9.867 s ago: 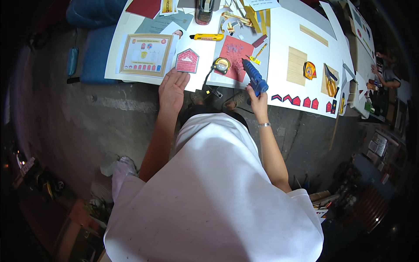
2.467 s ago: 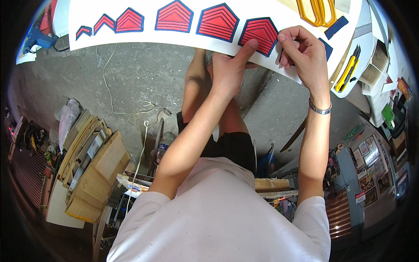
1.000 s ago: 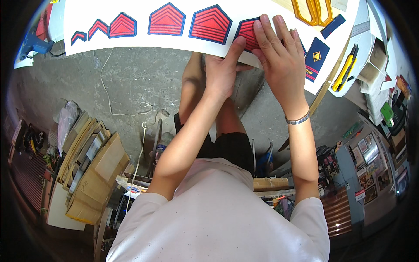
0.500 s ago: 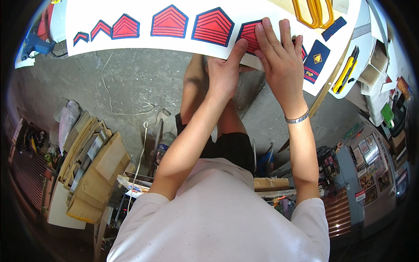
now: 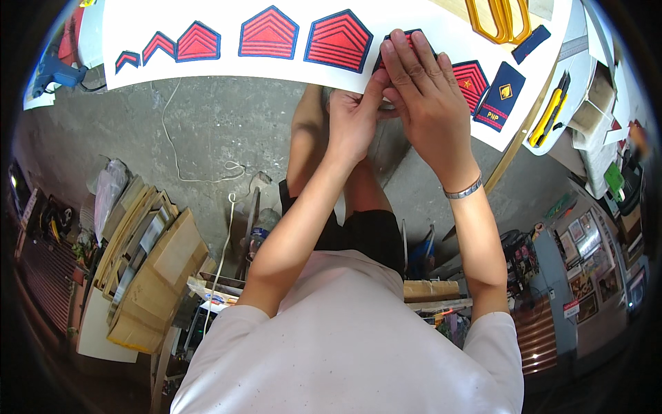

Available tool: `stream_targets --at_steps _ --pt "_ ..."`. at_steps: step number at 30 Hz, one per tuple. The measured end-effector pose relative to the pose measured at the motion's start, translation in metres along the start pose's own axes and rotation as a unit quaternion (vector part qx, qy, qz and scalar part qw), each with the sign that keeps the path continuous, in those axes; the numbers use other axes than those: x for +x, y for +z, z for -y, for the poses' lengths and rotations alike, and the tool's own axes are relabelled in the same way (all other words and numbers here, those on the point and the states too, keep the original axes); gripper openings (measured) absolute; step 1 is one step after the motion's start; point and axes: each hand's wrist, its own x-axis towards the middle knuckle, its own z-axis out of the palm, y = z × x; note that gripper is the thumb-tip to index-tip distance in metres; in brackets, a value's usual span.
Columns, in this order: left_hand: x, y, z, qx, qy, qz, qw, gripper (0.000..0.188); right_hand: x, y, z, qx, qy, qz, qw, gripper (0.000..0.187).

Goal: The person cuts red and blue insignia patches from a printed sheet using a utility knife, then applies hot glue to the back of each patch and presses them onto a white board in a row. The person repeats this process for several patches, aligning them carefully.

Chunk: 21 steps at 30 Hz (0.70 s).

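Observation:
A row of red chevron patches with navy borders lies along a white sheet (image 5: 207, 72). My left hand (image 5: 353, 119) grips the sheet's near edge, thumb on top and the other fingers partly hidden beneath. Flat over one chevron patch (image 5: 416, 36), my right hand (image 5: 431, 96) presses with its fingers stretched out, covering most of it. Just right of that hand are a red patch with a small gold star (image 5: 472, 84) and a navy rectangular patch (image 5: 502, 96) with a gold emblem. Farther left sit a large five-sided patch (image 5: 338, 41) and several smaller ones.
Yellow-handled scissors (image 5: 507, 24) and a small navy piece (image 5: 531, 45) lie at the far right. A yellow utility knife (image 5: 549, 110) is beyond the sheet's right edge. A blue glue gun (image 5: 56, 74) rests at the left. Cardboard sheets (image 5: 155, 276) lean below left.
My right hand has slid a little left over the patch, uncovering the starred patch beside it. My left hand keeps its grip on the sheet's edge.

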Motion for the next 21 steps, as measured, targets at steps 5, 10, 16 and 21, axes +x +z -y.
stream_targets --at_steps 5,10,16,21 --pt "0.0010 0.0005 0.0017 0.019 0.034 -0.004 0.999 0.026 0.0011 0.0017 -0.0010 0.004 0.005 0.006 1.000 0.054" --pt "0.0010 0.0028 -0.0001 0.029 0.040 -0.012 0.999 0.026 0.0017 0.0010 -0.0014 -0.009 0.007 0.017 1.000 0.053" --pt "0.0009 0.0033 0.0009 0.009 0.034 -0.019 0.999 0.026 0.0027 0.0005 -0.0006 -0.025 -0.003 0.010 1.000 0.053" --pt "0.0020 0.0038 0.0008 0.019 0.029 -0.015 0.999 0.026 0.0028 -0.0007 -0.0008 -0.049 -0.009 0.020 0.999 0.054"
